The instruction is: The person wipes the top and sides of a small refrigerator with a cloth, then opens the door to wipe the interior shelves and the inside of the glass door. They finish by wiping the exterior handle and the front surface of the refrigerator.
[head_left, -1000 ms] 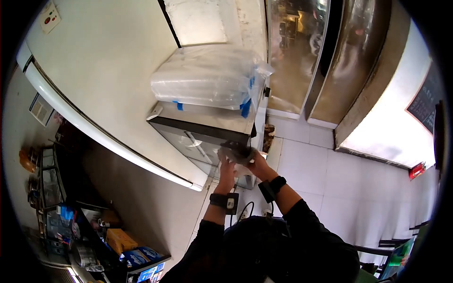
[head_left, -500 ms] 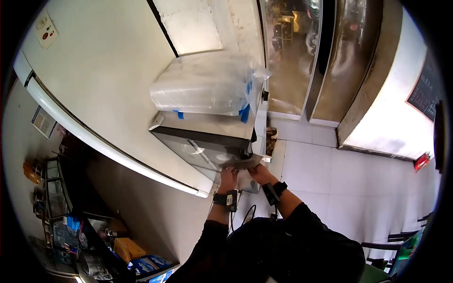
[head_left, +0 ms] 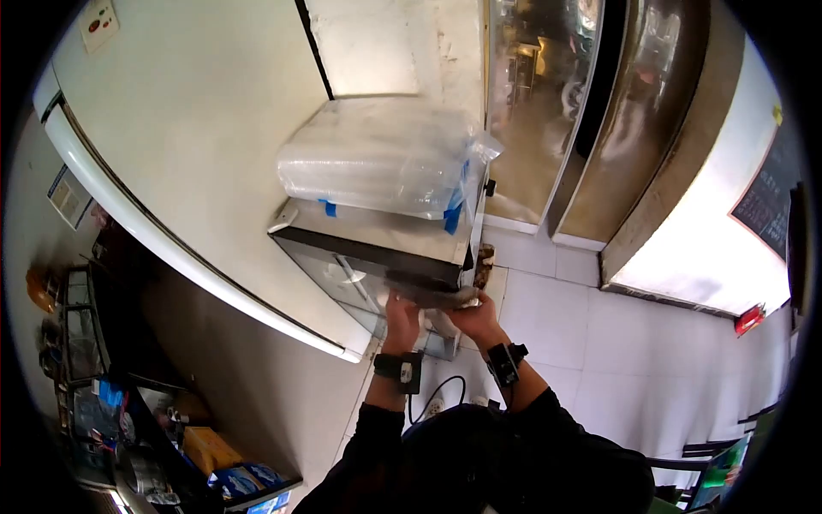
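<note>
Both my hands are raised at the front of a small dark-fronted cabinet [head_left: 342, 248]. Between them hangs a dark grey, cloth-like piece [head_left: 437, 296], blurred by motion. My left hand [head_left: 401, 320] has its fingers closed at the left part of this piece, close to the cabinet's front. My right hand [head_left: 476, 317] grips its right end near the cabinet's corner, where a pale edge shows. On the cabinet top lies a bulky clear plastic bag [head_left: 377, 158] of stacked clear items, with blue tape [head_left: 454, 214] at its lower edge.
A large white panel with a rounded edge [head_left: 180, 240] stands at my left. Behind the cabinet are glass doors [head_left: 531, 111]. Pale floor tiles [head_left: 548, 343] stretch to the right, with a red object [head_left: 750, 319] by the wall. Cluttered shelves [head_left: 86, 343] stand at lower left.
The dark grey piece has risen and spread across the cabinet's upper front edge. Both hands have moved slightly with it, the left a little leftward and up. The view has shifted slightly.
</note>
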Demonstrator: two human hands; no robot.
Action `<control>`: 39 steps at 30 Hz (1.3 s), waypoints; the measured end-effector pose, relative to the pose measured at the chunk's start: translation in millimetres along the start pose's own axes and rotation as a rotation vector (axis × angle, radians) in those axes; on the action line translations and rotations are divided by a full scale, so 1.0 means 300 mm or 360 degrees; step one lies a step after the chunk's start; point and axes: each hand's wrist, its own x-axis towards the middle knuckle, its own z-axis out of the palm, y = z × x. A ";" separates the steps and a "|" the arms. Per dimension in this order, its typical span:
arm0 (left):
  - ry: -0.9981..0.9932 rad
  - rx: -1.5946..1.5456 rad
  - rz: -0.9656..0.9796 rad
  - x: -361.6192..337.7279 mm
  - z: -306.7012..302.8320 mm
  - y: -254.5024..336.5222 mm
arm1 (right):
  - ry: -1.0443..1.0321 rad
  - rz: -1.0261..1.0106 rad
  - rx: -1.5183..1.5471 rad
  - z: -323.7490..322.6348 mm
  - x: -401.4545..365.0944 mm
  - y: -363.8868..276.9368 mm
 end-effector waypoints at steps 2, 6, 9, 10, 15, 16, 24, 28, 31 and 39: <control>0.0035 -0.0018 -0.0010 0.012 0.007 0.008 | -0.0020 0.0089 0.0966 0.164 -0.081 -0.160; 0.0238 0.0065 -0.0013 0.046 -0.120 -0.104 | -0.0002 0.0260 0.1289 0.128 -0.032 -0.102; 0.0189 -0.0006 -0.0137 0.075 -0.371 -0.224 | 0.0663 0.0641 0.1638 0.050 0.011 -0.008; -0.0025 -0.0118 -0.0170 0.093 -0.471 -0.263 | 0.0309 0.0460 0.0984 -0.033 0.029 0.067; -0.0092 -0.0275 -0.0166 -0.037 -0.006 0.046 | 0.0353 -0.0192 -0.0807 0.094 -0.033 -0.066; -0.0197 -0.0250 -0.0096 -0.038 0.006 0.050 | 0.0304 -0.0114 -0.0703 0.170 -0.077 -0.152; -0.0138 -0.0087 -0.0143 -0.022 -0.093 -0.094 | 0.0236 -0.0210 -0.0699 0.077 -0.059 -0.045; -0.0104 0.0016 -0.0308 0.002 -0.182 -0.135 | 0.0093 -0.0046 0.0156 0.132 -0.073 -0.079; -0.0121 -0.0070 -0.0299 -0.055 0.052 0.008 | 0.0118 -0.0105 0.0258 0.183 -0.083 -0.155; -0.0079 0.0067 -0.0170 -0.036 -0.007 -0.101 | -0.0062 -0.0291 -0.0565 0.124 -0.064 -0.094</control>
